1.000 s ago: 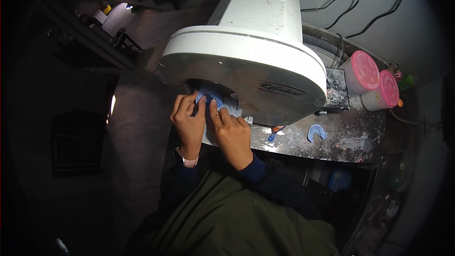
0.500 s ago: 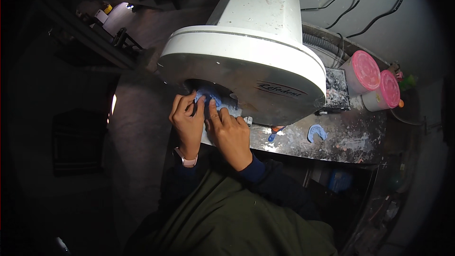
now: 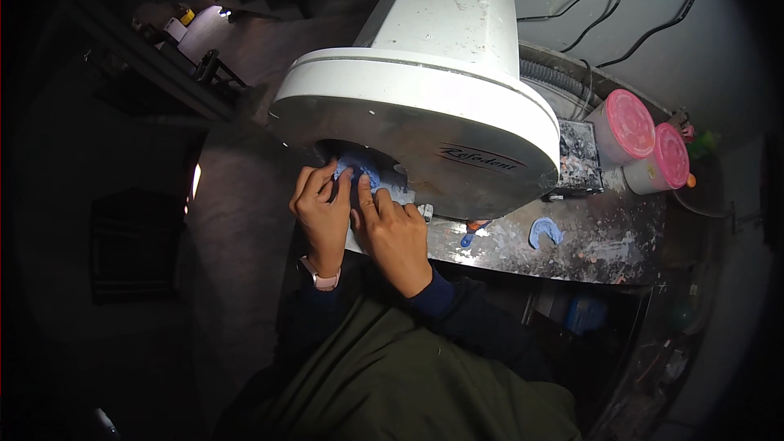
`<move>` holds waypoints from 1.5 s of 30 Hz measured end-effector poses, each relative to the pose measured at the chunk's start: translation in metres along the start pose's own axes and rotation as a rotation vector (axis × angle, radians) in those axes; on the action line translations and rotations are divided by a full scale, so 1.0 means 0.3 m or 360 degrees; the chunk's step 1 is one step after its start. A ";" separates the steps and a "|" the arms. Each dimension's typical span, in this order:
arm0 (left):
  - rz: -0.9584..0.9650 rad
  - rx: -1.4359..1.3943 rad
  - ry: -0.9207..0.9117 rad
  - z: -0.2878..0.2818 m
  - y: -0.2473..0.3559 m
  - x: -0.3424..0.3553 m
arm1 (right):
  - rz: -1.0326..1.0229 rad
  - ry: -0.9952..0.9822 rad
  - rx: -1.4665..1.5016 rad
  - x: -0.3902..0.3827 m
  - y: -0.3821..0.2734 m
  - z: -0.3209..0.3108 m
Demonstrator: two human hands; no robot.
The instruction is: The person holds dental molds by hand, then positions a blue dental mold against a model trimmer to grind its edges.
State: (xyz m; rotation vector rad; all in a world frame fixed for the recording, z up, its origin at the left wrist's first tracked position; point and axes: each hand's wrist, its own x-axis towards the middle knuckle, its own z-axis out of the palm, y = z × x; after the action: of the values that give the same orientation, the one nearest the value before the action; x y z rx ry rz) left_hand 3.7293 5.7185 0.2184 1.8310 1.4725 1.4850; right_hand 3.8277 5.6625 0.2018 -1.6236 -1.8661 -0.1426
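A blue dental cast sits in the dark opening of a white model trimmer. With thumb and fingers, my left hand grips the cast's left side. My right hand presses the near right side with an extended index finger, its other fingers bent over the pale work table of the machine. Part of the cast is hidden by my fingers, and its far side is lost in the shadow of the opening.
On the stained bench lie a blue horseshoe-shaped cast and a small blue-and-orange tool. Farther right stand a spattered dark box and two pink-lidded tubs. A grey corrugated hose runs behind the trimmer.
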 end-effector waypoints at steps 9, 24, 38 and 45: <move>0.0019 -0.0062 0.0040 -0.001 -0.025 0.000 | 0.0013 0.0001 -0.0031 0.006 -0.012 0.006; 0.0006 -0.0126 0.0005 -0.004 -0.023 -0.009 | 0.0029 -0.0006 -0.0027 0.004 -0.014 -0.009; 0.0030 -0.0095 0.0027 -0.019 0.027 -0.010 | -0.0038 -0.0021 0.0016 0.010 -0.015 -0.046; 0.0029 -0.0104 0.0048 -0.090 0.022 -0.016 | 0.0000 -0.0011 0.0092 0.002 -0.090 -0.074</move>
State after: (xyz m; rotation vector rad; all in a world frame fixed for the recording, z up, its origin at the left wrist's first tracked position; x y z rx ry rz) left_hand 3.7095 5.7033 0.2316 1.7961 1.4072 1.5572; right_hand 3.8117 5.6462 0.2284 -1.5866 -1.8586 -0.0826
